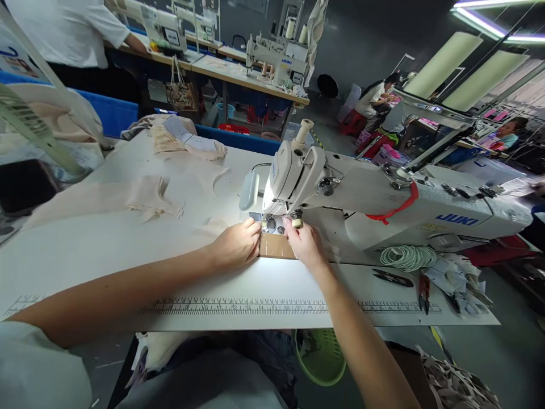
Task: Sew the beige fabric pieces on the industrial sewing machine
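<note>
A white sewing machine (pixel 293 176) stands on the table, its needle area lit. My left hand (pixel 238 243) is closed just left of the presser foot, fingertips pressed together low against the machine bed. On the other side, my right hand (pixel 305 244) is closed with thumb and finger pinched close to the needle area. Whatever is in either pinch is too small or hidden to make out. Between my hands lies a tan plate (pixel 277 246) with thread bits on it. Pale beige fabric pieces (pixel 155 199) lie flat on the table to the left.
A stack of cut fabric (pixel 181 136) sits at the back left. To the right are a coil of pale green cord (pixel 407 258), thread snips (pixel 392 278) and fabric scraps (pixel 457 278). A printed ruler (pixel 255 307) runs along the front edge. A green basket (pixel 321 358) stands below.
</note>
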The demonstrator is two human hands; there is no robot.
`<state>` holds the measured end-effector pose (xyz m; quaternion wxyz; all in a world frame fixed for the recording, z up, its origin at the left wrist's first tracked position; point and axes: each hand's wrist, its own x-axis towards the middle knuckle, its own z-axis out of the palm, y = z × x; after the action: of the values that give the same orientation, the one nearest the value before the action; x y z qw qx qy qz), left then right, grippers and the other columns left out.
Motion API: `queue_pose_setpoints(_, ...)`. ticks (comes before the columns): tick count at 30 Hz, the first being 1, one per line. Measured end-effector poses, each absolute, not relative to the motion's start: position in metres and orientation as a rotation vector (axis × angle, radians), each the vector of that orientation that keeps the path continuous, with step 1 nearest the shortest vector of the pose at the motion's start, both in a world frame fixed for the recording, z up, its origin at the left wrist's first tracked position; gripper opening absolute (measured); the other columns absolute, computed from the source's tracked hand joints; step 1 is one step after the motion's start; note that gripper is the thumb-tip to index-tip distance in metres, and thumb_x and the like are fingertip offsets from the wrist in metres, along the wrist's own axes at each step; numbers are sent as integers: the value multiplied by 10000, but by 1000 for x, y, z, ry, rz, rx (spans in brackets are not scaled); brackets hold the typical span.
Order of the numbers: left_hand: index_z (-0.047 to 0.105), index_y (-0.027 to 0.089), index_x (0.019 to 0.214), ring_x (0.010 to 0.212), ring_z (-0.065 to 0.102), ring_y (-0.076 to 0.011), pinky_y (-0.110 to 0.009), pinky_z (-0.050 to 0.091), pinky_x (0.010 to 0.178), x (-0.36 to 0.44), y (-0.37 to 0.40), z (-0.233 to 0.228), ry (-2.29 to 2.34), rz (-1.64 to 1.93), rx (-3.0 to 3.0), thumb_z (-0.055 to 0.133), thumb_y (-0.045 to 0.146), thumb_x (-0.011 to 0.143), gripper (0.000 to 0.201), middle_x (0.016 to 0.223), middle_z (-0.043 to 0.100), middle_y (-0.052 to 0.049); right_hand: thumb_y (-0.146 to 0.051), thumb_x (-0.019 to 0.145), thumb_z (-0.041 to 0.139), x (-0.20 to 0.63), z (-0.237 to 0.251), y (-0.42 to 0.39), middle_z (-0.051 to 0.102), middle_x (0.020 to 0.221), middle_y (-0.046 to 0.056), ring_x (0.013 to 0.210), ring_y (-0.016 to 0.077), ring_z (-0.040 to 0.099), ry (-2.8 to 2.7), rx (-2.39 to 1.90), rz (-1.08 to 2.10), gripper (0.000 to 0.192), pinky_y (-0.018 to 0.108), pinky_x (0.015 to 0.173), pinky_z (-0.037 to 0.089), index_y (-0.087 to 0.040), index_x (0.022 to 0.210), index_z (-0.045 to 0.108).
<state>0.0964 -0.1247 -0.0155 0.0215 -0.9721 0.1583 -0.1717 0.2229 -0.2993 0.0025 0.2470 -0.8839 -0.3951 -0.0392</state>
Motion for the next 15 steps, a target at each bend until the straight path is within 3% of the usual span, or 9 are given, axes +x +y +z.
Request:
queue_pose_setpoints(3,711,98,976,918,586,-271,-409,527,831,97,-124,-16,465,-556,-3059,386,194,983,339,953,678,-162,-422,1030,403,227,5,-295,709,693,47,652,183,637,-1046,-2434,-72,418,258,617,400,-234,800,695)
queue_pose_setpoints(11,691,109,842,873,567,-255,-366,514,768,101,-124,-14,427,-496,-2938,407,207,979,331,928,656,-143,-423,1047,371,214,-5,-303,724,714,57,651,173,643,-1075,-2413,-163,443,259,635,390,-217,829,697)
queue_pose_setpoints(15,688,125,872,908,566,-259,-355,503,773,103,-124,-13,378,-487,-2961,368,211,995,354,957,657,-131,-422,1049,362,218,-7,-297,697,643,61,630,185,637,-1025,-2461,-200,495,269,632,378,-220,714,666)
